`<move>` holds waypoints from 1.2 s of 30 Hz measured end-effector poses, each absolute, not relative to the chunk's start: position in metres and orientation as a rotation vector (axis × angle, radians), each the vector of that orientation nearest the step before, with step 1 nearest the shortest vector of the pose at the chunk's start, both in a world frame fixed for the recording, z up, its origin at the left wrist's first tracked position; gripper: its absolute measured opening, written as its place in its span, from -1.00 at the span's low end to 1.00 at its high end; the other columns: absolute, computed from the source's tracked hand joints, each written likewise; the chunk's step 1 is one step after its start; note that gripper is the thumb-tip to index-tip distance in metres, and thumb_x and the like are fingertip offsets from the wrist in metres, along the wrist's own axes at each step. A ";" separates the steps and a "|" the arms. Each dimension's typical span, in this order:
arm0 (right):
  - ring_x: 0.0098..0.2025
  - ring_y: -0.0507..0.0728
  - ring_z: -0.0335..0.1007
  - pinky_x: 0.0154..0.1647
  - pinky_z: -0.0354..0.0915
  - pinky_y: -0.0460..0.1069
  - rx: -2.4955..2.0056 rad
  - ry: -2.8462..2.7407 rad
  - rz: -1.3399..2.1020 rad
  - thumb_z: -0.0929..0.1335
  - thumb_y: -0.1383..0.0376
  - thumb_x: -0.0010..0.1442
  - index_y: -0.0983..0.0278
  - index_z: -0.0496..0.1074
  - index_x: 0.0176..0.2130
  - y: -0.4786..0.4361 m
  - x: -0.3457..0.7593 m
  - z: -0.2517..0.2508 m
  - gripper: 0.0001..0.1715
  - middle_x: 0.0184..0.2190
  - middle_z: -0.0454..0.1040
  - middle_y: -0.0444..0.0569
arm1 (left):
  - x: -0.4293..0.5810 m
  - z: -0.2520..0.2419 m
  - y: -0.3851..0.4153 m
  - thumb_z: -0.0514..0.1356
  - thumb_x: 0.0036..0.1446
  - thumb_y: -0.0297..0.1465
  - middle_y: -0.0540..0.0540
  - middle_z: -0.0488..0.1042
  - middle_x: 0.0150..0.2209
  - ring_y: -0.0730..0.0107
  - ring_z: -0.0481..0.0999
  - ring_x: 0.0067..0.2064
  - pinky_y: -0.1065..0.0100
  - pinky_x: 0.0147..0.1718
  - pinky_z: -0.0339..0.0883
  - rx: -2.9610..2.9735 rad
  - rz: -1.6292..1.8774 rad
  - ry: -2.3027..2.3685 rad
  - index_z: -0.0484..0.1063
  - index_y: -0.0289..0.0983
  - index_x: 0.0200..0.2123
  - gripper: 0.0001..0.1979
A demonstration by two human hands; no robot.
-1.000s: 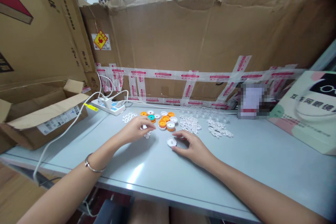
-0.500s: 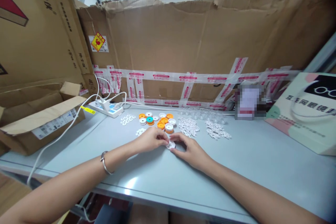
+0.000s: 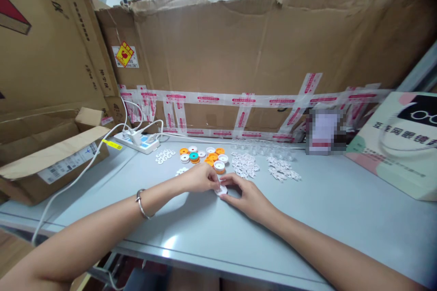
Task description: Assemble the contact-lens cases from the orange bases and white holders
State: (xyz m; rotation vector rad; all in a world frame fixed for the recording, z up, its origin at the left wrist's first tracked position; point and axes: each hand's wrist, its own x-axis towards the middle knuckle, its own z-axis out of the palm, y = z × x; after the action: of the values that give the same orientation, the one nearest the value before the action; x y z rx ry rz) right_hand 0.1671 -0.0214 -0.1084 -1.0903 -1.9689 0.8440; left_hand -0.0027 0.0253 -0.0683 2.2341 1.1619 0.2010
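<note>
a round white plastic disc (image 3: 222,191) lies low on a grey tabletop (image 3: 273,232), between a person's two bare hands. it sits just right of and below the left hand's (image 3: 201,178) fingertips, which pinch together over its left part (whether they grip anything there, one cannot tell). the right hand (image 3: 249,195) closes thumb and forefinger about its right side; neither hand is clearly nearer. being round, the disc shows no long axis. orange, white and teal round plastic pieces (image 3: 211,157) cluster on the far side.

at right, a pale green and pink printed box (image 3: 385,159) appears to read "互连网眼镜", its last character cut off, beside outlined spectacles. on the tall brown cardboard carton (image 3: 218,54) at far left, a yellow-and-red diamond sticker (image 3: 124,54) shows a broken-glass symbol; the white label (image 3: 135,62) behind seems to begin "lm27". red print on the tape (image 3: 242,99) is too small to read.
</note>
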 end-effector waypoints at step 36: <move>-0.19 0.13 0.41 -0.11 0.29 0.06 -1.145 -1.944 0.810 0.38 0.31 -0.03 0.25 0.32 -0.19 -0.022 0.167 -0.112 -0.66 -0.25 0.48 -0.03 | -0.043 -0.044 0.011 0.05 0.10 -0.48 -0.09 0.49 -0.27 0.36 0.43 -0.25 0.42 -0.25 0.21 2.629 0.351 1.040 0.47 -0.28 -0.25 -0.79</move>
State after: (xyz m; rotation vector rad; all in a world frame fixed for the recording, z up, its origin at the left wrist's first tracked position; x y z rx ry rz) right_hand 0.1673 -0.0221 -0.1125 -1.1447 -1.9443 0.8104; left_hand -0.0431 0.0105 -0.0444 2.6289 1.0402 0.3510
